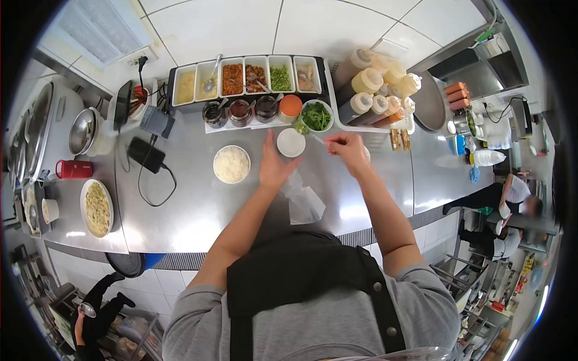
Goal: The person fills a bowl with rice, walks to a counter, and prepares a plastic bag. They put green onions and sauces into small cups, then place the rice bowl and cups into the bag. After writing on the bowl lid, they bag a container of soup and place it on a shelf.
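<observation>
My left hand (274,163) is open, its fingers and thumb apart around the near left side of a small round white container (291,142). My right hand (347,151) is closed in a pinch on the handle of a spoon (317,139), whose head end carries something green close to the container's upper right rim. Just beyond it stands a white bowl of green leaves (316,115). A white bowl of rice (232,164) sits left of my left hand. Nearer my body lies a crumpled clear plastic bag (306,206).
At the back stand a rack of filled trays (233,78), several sauce jars (241,112) and a bin of squeeze bottles (363,101). Left are a black device (146,154) with a cable, a red mug (74,169) and an oval dish (97,208). Other people (513,195) are farther off.
</observation>
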`<state>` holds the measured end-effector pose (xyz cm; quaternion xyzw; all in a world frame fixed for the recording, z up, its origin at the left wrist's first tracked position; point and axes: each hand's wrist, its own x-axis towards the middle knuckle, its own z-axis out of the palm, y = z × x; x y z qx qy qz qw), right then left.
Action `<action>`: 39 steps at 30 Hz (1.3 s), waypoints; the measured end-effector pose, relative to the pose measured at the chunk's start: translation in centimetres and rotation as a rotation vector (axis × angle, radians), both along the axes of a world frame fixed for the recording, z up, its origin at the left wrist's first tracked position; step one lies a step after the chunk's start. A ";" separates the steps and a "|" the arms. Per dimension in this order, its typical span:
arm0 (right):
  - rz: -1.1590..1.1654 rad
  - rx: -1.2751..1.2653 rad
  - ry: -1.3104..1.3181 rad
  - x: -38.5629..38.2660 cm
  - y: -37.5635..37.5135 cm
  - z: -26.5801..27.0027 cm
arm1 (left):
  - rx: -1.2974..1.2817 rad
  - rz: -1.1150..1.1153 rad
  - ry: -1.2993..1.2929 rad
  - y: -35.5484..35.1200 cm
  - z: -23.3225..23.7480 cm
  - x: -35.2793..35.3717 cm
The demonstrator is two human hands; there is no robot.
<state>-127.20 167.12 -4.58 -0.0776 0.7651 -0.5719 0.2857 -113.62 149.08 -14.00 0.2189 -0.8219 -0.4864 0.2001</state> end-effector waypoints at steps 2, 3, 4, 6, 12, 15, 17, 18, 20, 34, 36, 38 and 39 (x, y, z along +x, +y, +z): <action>0.037 0.125 0.082 1.6 -0.5 -1.9 | -0.001 0.018 -0.001 0.1 0.1 -0.3; 0.049 0.211 0.148 2.3 -0.8 -2.9 | -0.002 0.026 -0.001 0.2 0.2 -0.4; 0.088 0.240 0.318 3.0 -1.2 -3.0 | -0.003 0.018 -0.001 0.3 0.2 -0.3; 0.164 0.296 0.656 4.2 -1.8 -3.2 | -0.010 0.002 -0.001 0.2 0.1 -0.2; 0.134 0.255 0.691 3.7 -1.7 -2.4 | -0.043 -0.006 0.064 -0.1 -0.7 -0.2; 0.037 0.173 0.320 0.4 -2.3 0.8 | 0.016 -0.006 0.032 0.0 -0.6 -0.2; 0.007 0.057 0.282 -1.8 -4.0 2.8 | 0.035 -0.022 -0.004 0.0 -0.1 -0.1; -0.011 -0.002 0.267 -3.0 -4.9 3.3 | 0.043 -0.033 -0.018 -0.1 0.2 -0.2; -0.065 -0.035 0.319 -4.9 -8.2 2.9 | -0.009 -0.032 -0.036 0.0 0.3 -0.2; -0.261 0.122 1.232 -10.4 -10.4 7.0 | 0.045 -0.042 0.007 0.4 -1.6 -0.3; -0.394 0.134 1.368 -15.7 -6.1 8.8 | 0.057 -0.051 0.009 0.3 -2.0 -0.3; -0.478 0.364 1.249 -19.9 -1.4 11.0 | 0.070 -0.056 0.025 0.4 -2.5 -0.4; -0.445 0.552 1.131 -22.1 1.1 11.3 | 0.060 -0.055 0.021 0.5 -2.1 -0.3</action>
